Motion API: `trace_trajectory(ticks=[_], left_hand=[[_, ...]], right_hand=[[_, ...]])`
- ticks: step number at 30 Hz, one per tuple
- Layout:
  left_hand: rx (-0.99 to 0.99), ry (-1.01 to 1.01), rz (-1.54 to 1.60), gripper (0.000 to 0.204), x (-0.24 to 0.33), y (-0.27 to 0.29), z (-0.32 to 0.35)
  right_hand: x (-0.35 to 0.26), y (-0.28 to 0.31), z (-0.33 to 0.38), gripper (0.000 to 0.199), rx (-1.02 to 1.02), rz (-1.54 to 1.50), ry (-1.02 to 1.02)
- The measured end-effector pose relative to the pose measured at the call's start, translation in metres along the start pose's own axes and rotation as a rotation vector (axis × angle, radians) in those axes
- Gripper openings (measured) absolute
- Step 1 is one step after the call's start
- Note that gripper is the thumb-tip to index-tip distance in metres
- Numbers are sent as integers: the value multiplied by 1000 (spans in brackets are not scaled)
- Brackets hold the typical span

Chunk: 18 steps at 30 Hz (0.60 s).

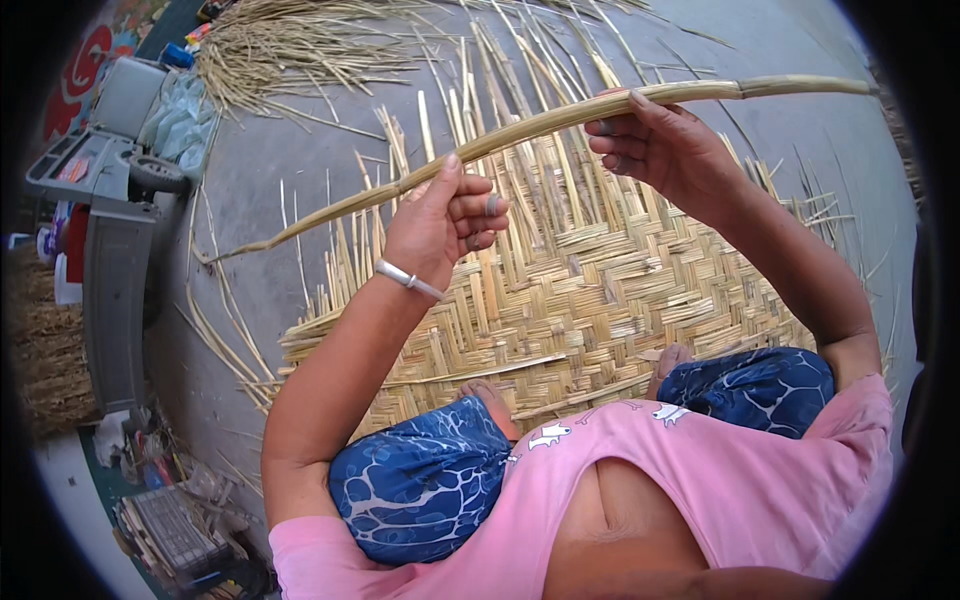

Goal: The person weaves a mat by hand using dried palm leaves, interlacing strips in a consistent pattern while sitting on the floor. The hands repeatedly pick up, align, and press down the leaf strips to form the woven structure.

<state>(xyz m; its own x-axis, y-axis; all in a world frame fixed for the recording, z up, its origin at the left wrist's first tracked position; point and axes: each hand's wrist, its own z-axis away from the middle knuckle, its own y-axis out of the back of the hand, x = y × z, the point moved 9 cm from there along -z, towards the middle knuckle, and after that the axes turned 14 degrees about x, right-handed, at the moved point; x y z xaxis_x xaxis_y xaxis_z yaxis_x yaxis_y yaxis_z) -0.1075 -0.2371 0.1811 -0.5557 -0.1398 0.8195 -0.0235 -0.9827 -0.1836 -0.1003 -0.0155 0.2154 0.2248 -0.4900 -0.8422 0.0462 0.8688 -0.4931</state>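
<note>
Both hands, left hand (440, 215) and right hand (655, 140), grip one long bamboo strip (545, 122) raised above the half-woven bamboo mat (600, 290), whose far edge still shows loose unwoven strip ends (500, 70).

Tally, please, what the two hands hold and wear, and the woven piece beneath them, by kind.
Long split pale bamboo strip, held by left hand and right hand: 1
Woven pale bamboo mat: 1
Silver metal bangle: 1
Silver finger ring: 1
Total: 4
</note>
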Motion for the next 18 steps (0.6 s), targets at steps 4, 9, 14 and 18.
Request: trace_trajectory(ticks=[4, 9, 14, 18], left_hand=[[-13, -424, -400, 26, 39, -39, 19], [-252, -771, -774, 31, 39, -85, -9], [-240, -609, -812, 31, 16, -89, -26], [-81, -784, -847, 21, 23, -79, -38]], right_hand=[[15, 44, -7, 32, 115, 75, -48], [12, 39, 14, 31, 37, 20, -60], [-1, 50, 22, 30, 44, 29, 42], [-16, 90, 19, 27, 187, -90, 77]])
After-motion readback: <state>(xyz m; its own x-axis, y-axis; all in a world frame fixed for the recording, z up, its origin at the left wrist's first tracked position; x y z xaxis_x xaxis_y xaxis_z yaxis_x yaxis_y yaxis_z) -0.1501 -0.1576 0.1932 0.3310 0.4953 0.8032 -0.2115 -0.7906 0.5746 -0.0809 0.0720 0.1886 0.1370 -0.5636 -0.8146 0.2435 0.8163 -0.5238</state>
